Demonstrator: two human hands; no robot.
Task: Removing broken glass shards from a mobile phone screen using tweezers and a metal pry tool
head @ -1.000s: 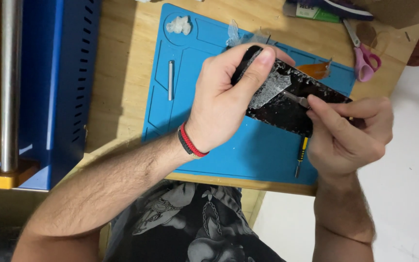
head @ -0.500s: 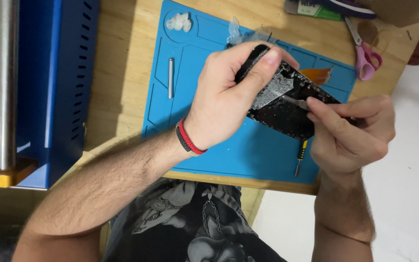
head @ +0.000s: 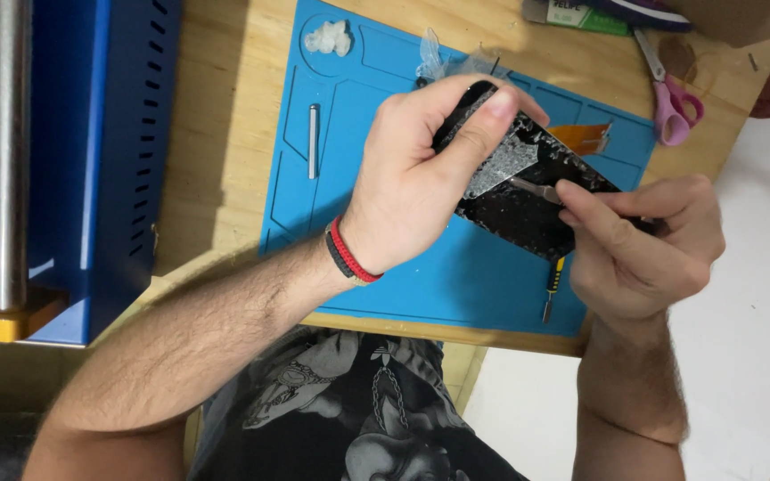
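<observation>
While a black phone screen is held above the blue mat, it is gripped at its upper-left end by the left hand, whose fingers are curled round the edge and whose thumb is pressed onto the face. Its long axis is seen to run from upper left to lower right, so that the lower end lies toward the right hand. A thin metal tool is pinched between the thumb and fingers of that hand, and its tip is laid against a grey, cracked patch of film just beside the left thumb. Of the 2 hands, the left is nearer that patch. An orange ribbon cable is seen sticking out from the far edge of the screen.

A small screwdriver is left on the mat below the screen, partly covered by the right hand. A metal rod is laid further left, and pink scissors rest on the wooden table. The tool's handle is hidden inside the right fist, and whether the film is lifted cannot be told.
</observation>
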